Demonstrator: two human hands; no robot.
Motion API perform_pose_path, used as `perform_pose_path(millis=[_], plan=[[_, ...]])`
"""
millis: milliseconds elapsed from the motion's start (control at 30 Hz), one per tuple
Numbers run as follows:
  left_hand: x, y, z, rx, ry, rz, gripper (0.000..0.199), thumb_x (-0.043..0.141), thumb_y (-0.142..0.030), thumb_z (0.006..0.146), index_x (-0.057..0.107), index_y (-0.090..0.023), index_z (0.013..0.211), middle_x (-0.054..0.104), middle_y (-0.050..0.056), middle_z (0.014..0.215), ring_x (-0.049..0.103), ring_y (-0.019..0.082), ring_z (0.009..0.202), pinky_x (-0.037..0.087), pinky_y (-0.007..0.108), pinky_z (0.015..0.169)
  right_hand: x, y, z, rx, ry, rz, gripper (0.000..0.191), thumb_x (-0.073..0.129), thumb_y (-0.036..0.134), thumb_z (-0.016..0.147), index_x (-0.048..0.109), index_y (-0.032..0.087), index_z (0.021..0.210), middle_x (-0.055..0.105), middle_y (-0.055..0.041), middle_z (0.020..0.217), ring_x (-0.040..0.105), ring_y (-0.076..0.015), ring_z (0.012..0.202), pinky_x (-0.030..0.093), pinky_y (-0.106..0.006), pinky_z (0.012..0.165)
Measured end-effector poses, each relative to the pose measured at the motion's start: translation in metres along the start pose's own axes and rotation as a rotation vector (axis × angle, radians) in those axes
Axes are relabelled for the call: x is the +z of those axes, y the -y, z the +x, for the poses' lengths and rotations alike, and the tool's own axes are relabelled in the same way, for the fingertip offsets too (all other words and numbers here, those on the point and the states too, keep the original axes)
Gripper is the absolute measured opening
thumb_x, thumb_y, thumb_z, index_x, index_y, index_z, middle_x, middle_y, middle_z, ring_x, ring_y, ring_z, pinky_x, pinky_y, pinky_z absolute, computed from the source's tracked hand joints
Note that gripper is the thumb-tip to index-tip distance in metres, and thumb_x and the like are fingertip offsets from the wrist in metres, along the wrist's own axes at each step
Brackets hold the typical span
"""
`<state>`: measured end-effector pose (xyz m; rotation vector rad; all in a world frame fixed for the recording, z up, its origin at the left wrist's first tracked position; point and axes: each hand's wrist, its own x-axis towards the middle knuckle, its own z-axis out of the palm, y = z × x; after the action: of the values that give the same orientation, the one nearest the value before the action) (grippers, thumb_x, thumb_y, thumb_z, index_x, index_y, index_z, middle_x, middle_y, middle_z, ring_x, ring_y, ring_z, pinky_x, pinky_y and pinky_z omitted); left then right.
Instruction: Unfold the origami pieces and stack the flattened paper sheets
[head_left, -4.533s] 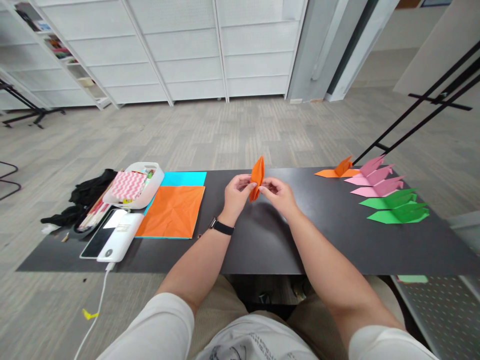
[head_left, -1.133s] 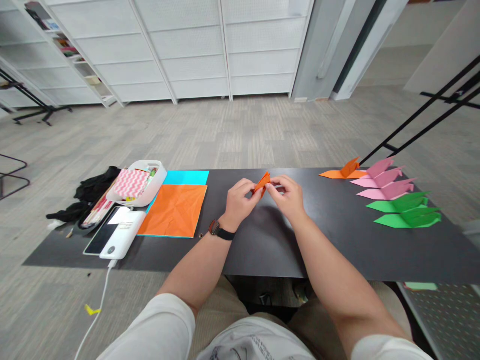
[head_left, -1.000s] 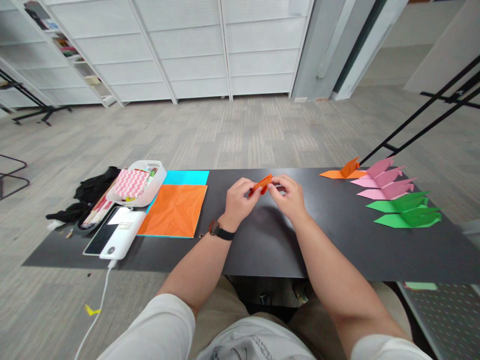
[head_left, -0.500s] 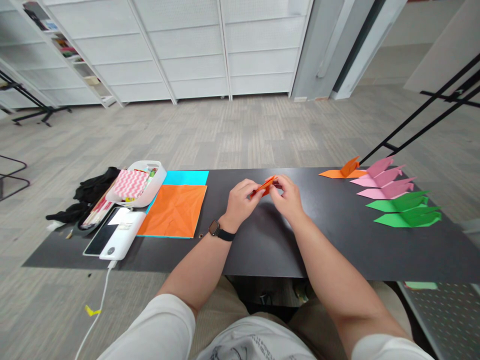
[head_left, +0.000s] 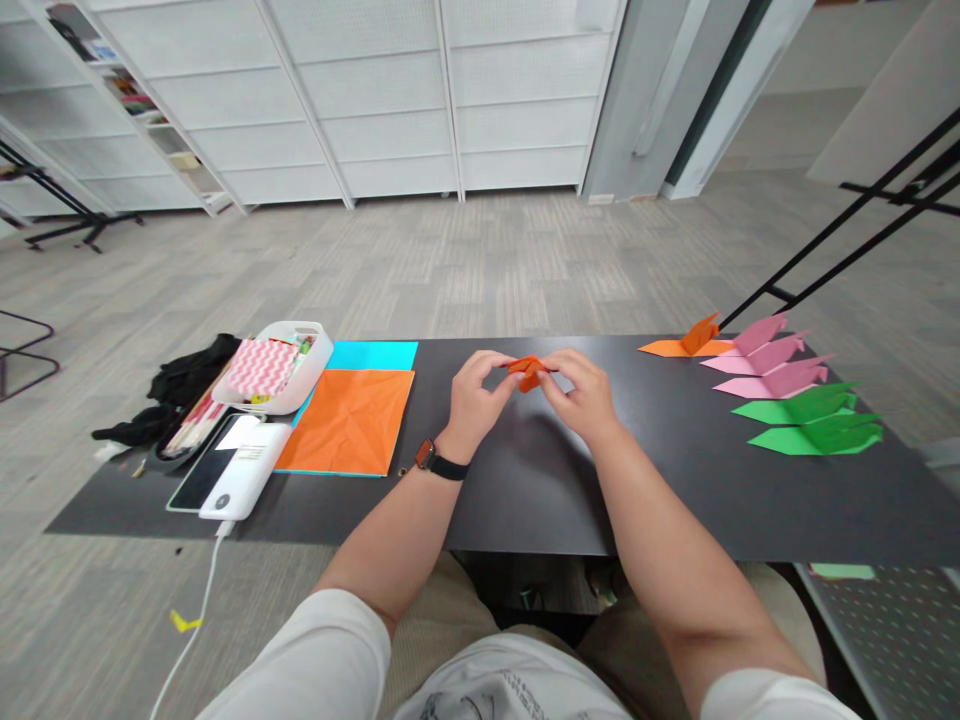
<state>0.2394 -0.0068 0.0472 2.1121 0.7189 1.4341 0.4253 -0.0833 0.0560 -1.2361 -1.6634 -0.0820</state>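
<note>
A small folded orange paper (head_left: 527,373) is held between both hands above the middle of the dark table (head_left: 540,500). My left hand (head_left: 478,400), with a black watch on its wrist, pinches the paper's left end between thumb and fingers. At the right end, my right hand (head_left: 581,393) pinches it the same way. Orange sheets (head_left: 349,420) lie flat to the left, over light blue paper (head_left: 379,355). On the right stand folded paper figures: one orange (head_left: 694,340), several pink (head_left: 772,365) and two green (head_left: 821,436).
At the left are a white basket (head_left: 311,365) with a pink-patterned packet, a black cloth (head_left: 195,375), a dark tray of pens, a phone (head_left: 202,480) and a white power bank (head_left: 244,470) with a cable hanging off the front edge. Black metal legs rise beyond the right end.
The orange paper has turned from a slanted position to a more level, wider-looking one. Both hands have shifted slightly apart, still pinching it.
</note>
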Motion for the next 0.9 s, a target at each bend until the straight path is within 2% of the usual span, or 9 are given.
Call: perform_pose_path(millis=[67, 233, 400, 567, 767, 900], plan=[[-0.0014, -0.0028, -0.0001, 0.044, -0.051, 0.036, 0.013, 0.079, -0.033, 0.094, 0.075, -0.023, 0.103, 0.074, 0.006, 0.105, 0.071, 0.02, 0.102, 0.059, 0.037, 0.093, 0.0007, 0.0033, -0.0003, -0.045, -0.037, -0.006, 0.02, 0.063, 0.014, 0.097, 0.075, 0.028, 0.106, 0.078, -0.0044, 0.097, 0.073, -0.0222, 0.09, 0.059, -0.039, 0.083], [-0.0024, -0.0054, -0.0017, 0.045, -0.085, 0.035, 0.015, 0.075, -0.021, 0.095, 0.071, -0.023, 0.109, 0.074, 0.003, 0.101, 0.072, 0.017, 0.093, 0.059, 0.033, 0.087, 0.0033, 0.008, -0.0017, -0.107, -0.079, -0.047, 0.023, 0.065, 0.013, 0.095, 0.075, 0.027, 0.109, 0.078, -0.0058, 0.1, 0.073, -0.0226, 0.09, 0.06, -0.039, 0.082], [0.0002, -0.0052, -0.003, 0.036, -0.077, -0.011, 0.015, 0.072, -0.017, 0.094, 0.071, -0.022, 0.108, 0.076, 0.004, 0.104, 0.074, 0.018, 0.098, 0.06, 0.034, 0.091, 0.0032, 0.0092, -0.0025, -0.014, -0.048, -0.035, 0.021, 0.064, 0.017, 0.094, 0.076, 0.03, 0.105, 0.078, -0.0053, 0.1, 0.074, -0.0242, 0.093, 0.06, -0.043, 0.085], [0.0011, -0.0023, -0.005, 0.015, -0.031, 0.011, 0.027, 0.066, -0.017, 0.098, 0.069, -0.023, 0.124, 0.079, 0.006, 0.11, 0.076, 0.019, 0.102, 0.061, 0.038, 0.098, 0.0012, 0.0069, -0.0028, 0.054, -0.062, -0.025, 0.018, 0.063, 0.02, 0.095, 0.075, 0.031, 0.103, 0.077, -0.0064, 0.102, 0.072, -0.0273, 0.096, 0.059, -0.048, 0.089], [-0.0007, 0.0005, -0.0049, 0.202, 0.077, 0.106, 0.043, 0.064, -0.014, 0.099, 0.063, -0.026, 0.14, 0.079, 0.005, 0.116, 0.074, 0.019, 0.105, 0.059, 0.037, 0.099, -0.0035, 0.0036, 0.0001, 0.055, -0.072, -0.047, 0.019, 0.058, 0.023, 0.1, 0.075, 0.031, 0.103, 0.077, -0.007, 0.103, 0.071, -0.0278, 0.098, 0.057, -0.049, 0.091], [0.0, 0.0028, -0.0059, 0.246, 0.053, 0.106, 0.046, 0.066, -0.014, 0.098, 0.06, -0.026, 0.142, 0.079, 0.006, 0.116, 0.074, 0.02, 0.11, 0.059, 0.04, 0.102, -0.005, -0.0006, 0.0003, 0.034, -0.068, -0.044, 0.021, 0.056, 0.023, 0.102, 0.075, 0.031, 0.103, 0.077, -0.0072, 0.104, 0.071, -0.0272, 0.1, 0.057, -0.048, 0.091]])
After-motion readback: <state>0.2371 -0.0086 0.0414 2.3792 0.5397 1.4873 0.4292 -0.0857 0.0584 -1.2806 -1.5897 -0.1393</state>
